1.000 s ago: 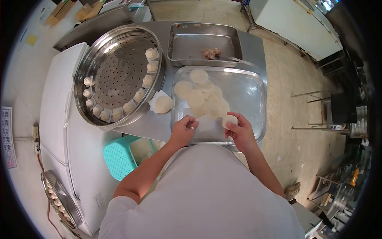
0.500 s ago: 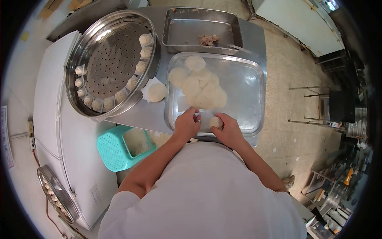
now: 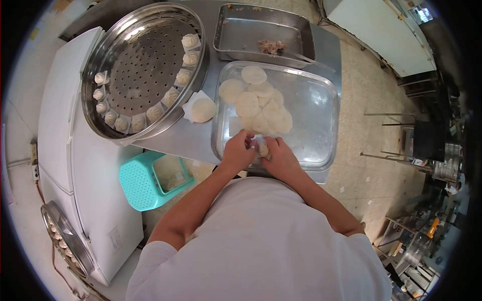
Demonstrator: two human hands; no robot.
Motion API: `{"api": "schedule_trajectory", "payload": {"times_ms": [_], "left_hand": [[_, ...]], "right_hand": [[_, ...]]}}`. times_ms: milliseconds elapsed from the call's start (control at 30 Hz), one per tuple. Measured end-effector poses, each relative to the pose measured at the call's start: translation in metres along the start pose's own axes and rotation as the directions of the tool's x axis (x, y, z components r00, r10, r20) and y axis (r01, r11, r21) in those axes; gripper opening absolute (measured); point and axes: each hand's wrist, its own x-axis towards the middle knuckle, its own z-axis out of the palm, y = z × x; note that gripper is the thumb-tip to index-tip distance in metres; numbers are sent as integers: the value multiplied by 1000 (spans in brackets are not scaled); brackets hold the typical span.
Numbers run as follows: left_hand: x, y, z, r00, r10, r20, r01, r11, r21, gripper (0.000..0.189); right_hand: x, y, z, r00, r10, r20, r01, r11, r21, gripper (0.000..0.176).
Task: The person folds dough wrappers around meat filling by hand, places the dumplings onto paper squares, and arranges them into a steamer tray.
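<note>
Standing at the left, a large round perforated steel steamer (image 3: 143,70) is near a shallow rectangular silver metal tray (image 3: 312,123) bearing overlapping pale round dough wrappers (image 3: 248,104). Over the tray's near part, the right hand (image 3: 282,156) grasps a small pleated whitish dough bun (image 3: 263,149) in curled fingers. The left hand (image 3: 240,152), its fingers bent, is just beside the bun, next to a thin white paper (image 3: 258,137); whether it pinches the paper, I cannot tell.

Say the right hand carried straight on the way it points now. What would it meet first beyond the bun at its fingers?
Most likely the left hand, just across the bun from the right hand, though depth there is hard to judge.
</note>
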Motion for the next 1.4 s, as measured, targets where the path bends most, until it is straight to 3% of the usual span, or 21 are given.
{"api": "schedule_trajectory", "payload": {"times_ms": [67,167,267,367,467,667,767,833,1000,1133,1267,1400], "left_hand": [[-11,-3,-3,997,82,5,-81,987,-142,27],[-22,0,-9,963,265,56,-256,957,-134,43],[-21,-1,-11,958,278,69,-272,959,-83,54],[-28,20,-22,969,148,196,-140,989,-54,49],[-34,14,-16,955,281,99,-286,958,30,55],[-49,14,-10,941,330,71,-337,930,148,55],[-56,15,-6,989,139,-57,-135,988,73,48],[-61,17,-5,980,104,-168,-93,993,69,34],[-75,-4,9,918,-172,-357,101,973,-209,26],[-82,3,18,852,-399,-338,169,822,-544,31],[-80,12,19,833,-488,-260,154,657,-738,35],[-67,20,16,860,-509,-36,307,573,-760,42]], "right_hand": [[-2,4,-4,1000,-8,-1,8,1000,28,42],[-2,11,-3,999,-48,5,47,998,43,43],[-1,13,2,993,-112,-29,112,994,15,46],[-1,16,0,987,-160,-27,160,987,14,46],[-1,20,-3,982,-189,-22,189,982,19,46],[-4,34,-10,976,-211,58,207,976,61,48],[-5,36,-26,977,-201,66,194,976,97,53],[-5,34,-45,980,-178,90,170,982,86,55],[10,26,-47,893,-418,167,418,908,42,52],[24,37,-23,811,-498,306,533,846,-34,43],[25,45,-23,870,-443,216,461,887,-37,38],[24,48,-26,933,-349,86,339,934,113,41]]}}
